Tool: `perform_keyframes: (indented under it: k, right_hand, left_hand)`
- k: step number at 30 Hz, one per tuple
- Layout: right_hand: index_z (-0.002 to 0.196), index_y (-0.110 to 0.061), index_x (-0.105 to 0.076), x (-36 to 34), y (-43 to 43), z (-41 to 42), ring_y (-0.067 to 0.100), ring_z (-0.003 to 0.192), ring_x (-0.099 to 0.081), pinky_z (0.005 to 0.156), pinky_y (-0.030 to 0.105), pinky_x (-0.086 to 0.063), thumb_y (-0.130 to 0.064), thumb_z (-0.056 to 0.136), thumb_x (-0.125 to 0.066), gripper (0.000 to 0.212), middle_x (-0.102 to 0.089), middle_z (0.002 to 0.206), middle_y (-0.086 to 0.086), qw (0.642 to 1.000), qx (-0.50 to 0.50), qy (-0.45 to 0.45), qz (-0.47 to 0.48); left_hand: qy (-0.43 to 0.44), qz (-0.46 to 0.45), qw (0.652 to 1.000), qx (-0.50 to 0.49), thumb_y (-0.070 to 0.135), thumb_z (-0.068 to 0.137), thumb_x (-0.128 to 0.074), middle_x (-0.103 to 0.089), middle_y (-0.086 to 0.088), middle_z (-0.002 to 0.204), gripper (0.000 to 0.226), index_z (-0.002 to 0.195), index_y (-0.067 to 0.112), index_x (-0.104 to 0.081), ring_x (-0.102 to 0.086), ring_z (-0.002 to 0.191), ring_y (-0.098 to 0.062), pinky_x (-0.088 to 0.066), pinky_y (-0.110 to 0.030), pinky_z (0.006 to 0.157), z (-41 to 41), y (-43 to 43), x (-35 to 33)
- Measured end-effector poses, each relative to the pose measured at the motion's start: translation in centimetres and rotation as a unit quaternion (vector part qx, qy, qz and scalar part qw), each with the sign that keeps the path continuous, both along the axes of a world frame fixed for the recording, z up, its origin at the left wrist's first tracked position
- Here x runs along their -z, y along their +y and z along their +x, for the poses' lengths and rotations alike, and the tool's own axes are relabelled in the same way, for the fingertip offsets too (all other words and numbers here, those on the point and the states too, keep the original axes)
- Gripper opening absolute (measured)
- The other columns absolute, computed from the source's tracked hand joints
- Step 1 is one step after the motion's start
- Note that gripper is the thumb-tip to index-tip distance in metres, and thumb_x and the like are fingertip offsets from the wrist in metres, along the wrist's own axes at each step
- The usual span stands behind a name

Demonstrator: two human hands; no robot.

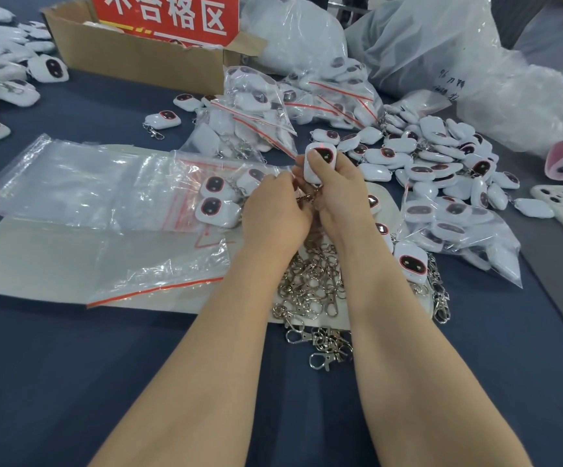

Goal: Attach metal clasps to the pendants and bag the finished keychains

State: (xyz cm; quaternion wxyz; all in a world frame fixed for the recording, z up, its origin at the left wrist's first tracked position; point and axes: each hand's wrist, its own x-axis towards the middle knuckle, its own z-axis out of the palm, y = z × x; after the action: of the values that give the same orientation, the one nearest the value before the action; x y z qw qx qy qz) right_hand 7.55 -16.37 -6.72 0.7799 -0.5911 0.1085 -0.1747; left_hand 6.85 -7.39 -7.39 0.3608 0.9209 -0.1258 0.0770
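Right hand point(337, 193) is gripping one white pendant point(320, 161), thumb lying across its dark face and the other fingers curled behind it. Pendant is being held just above the pale mat, centre of the worktop point(71, 365). Its long axis is running far to near, loop end pointing near, toward the wrists.

Left hand point(273, 210) is touching the right, fingers curled in and pinching a clasp point(308, 198) directly at that near end; the fingertips themselves are hiding behind the knuckles.

Judgement: the clasp is being hooked on, not yet confirmed closed. The open zip bag point(88, 183), two pendants already inside, is lying just left of the left hand, so that hand is nearer for bagging. Spare clasp pile point(310, 284) is sitting near, between the forearms.
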Motion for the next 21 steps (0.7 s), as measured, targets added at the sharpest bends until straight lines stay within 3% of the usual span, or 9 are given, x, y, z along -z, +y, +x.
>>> perform_keyframes:
  k: [4,6,11,15,21]
  right_hand:
    - [0.094,-0.006,-0.06,-0.11,0.12,0.11,0.019,0.08,-0.063,0.077,0.028,-0.054,-0.01,0.102,-0.042,0.02,-0.066,0.092,0.01,0.998,-0.01,0.008,0.06]
    - [0.091,-0.007,-0.06,-0.11,0.17,0.12,0.02,0.078,-0.063,0.078,0.03,-0.053,-0.01,0.103,-0.038,0.025,-0.066,0.09,0.011,0.999,-0.008,0.007,0.047]
    - [0.092,-0.005,-0.06,-0.21,0.05,0.07,0.02,0.073,-0.064,0.071,0.029,-0.054,-0.008,0.101,-0.039,0.023,-0.068,0.083,0.012,0.998,-0.008,0.009,0.064]
    - [0.094,-0.005,-0.059,-0.34,0.07,-0.03,0.02,0.078,-0.065,0.075,0.029,-0.054,-0.009,0.101,-0.041,0.02,-0.067,0.093,0.013,0.992,-0.037,0.009,0.124]
    - [0.112,0.0,-0.054,-0.2,-0.3,-0.45,0.017,0.09,-0.063,0.081,0.022,-0.052,0.014,0.094,-0.038,0.028,-0.064,0.097,0.01,0.998,-0.062,0.007,0.022]
  left_hand:
    - [-0.004,-0.01,1.0,-0.002,0.023,0.086,-0.058,-0.063,-0.005,0.105,0.025,0.11,0.013,-0.058,-0.058,0.097,-0.025,-0.042,-0.033,0.075,-0.04,-0.11,0.12]
    - [-0.004,-0.018,1.0,-0.005,0.022,0.086,-0.059,-0.064,-0.006,0.104,0.024,0.108,0.013,-0.057,-0.059,0.096,-0.025,-0.04,-0.031,0.073,-0.06,-0.1,0.12]
    - [-0.006,-0.021,1.0,-0.004,0.025,0.085,-0.06,-0.064,-0.006,0.105,0.026,0.109,0.014,-0.057,-0.058,0.098,-0.025,-0.038,-0.03,0.072,-0.07,-0.11,0.17]
    - [-0.008,-0.016,1.0,-0.01,0.023,0.086,-0.059,-0.063,-0.005,0.103,0.022,0.105,0.013,-0.057,-0.058,0.095,-0.024,-0.035,-0.029,0.069,-0.08,-0.19,0.26]
    - [-0.009,-0.014,1.0,-0.009,0.024,0.086,-0.06,-0.063,-0.005,0.104,0.022,0.105,0.013,-0.057,-0.057,0.096,-0.024,-0.035,-0.029,0.07,-0.05,-0.21,0.21]
